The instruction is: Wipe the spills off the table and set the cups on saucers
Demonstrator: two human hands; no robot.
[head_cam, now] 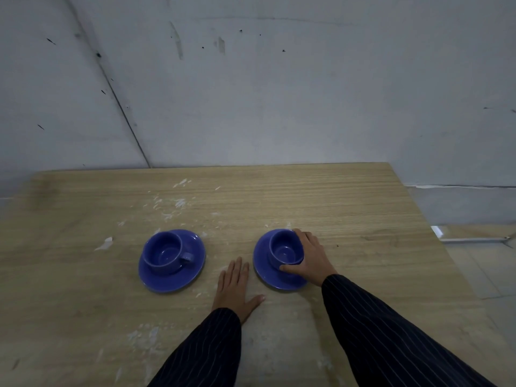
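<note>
- Standing upright on a round blue ceramic saucer (279, 277): small blue ceramic cup (284, 251), right hand (310, 256) wrapped around its side.
- Left hand (236, 289): flat, fingers spread, on the light wooden table (349, 208) between saucers.
- Second blue cup (166, 254): on second blue saucer (171, 277), handle rightward.
- White smears (170, 205): behind the cups.

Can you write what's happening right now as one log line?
left cup: on saucer | right hand: gripping right cup on saucer | left hand: flat on table | white smears remain
</note>
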